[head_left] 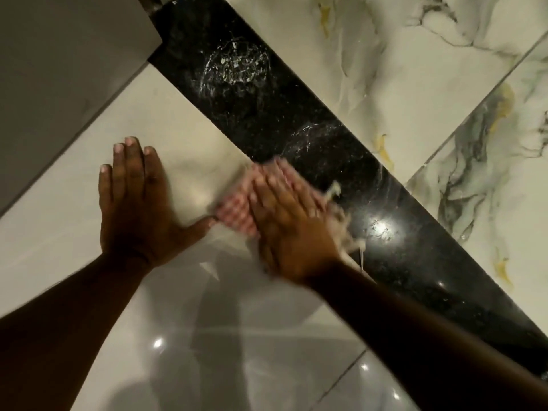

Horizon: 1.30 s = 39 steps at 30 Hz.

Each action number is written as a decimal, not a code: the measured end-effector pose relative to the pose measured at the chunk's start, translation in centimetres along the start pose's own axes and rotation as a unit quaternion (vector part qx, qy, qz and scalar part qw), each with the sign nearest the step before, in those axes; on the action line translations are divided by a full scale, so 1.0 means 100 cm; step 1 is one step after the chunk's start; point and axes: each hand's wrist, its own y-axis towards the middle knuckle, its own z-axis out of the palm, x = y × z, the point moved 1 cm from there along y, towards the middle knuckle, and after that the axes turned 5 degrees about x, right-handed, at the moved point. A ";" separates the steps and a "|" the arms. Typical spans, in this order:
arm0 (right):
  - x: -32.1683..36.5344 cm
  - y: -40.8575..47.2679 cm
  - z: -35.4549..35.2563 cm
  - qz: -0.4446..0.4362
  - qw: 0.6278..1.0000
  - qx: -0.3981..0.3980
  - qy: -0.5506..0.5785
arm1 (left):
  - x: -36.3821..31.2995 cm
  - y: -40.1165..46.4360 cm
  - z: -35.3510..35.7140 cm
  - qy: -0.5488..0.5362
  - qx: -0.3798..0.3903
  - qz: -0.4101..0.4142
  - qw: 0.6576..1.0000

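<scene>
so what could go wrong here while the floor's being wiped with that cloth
1. The right hand presses the pink checked cloth with flat fingers rather than gripping it, and both are motion-blurred; the cloth could slip out from under it.
2. The left hand rests flat on the glossy pale tile; if that is wet, it may slide.
3. Whitish swirls on the black strip might dry into streaks.

We work in dim, warm light. Our right hand (292,223) and the pink cloth (237,212) under it smear with motion blur; our left hand (133,203) is sharp. Glare glints on the black strip (415,262) just right of the right hand, and soft shadows lie on the glossy tile (267,351) below both wrists.
</scene>
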 end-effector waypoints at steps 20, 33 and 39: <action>-0.076 0.035 -0.028 0.085 0.995 -0.046 -0.022 | 0.004 -0.002 -0.005 0.005 0.004 0.003 1.000; -0.024 0.007 -0.010 0.093 0.996 -0.008 0.004 | -0.004 -0.002 -0.005 -0.014 0.023 -0.008 1.000; -0.091 0.037 -0.047 0.324 0.943 -0.047 0.054 | -0.001 -0.001 -0.006 -0.015 0.029 -0.019 0.999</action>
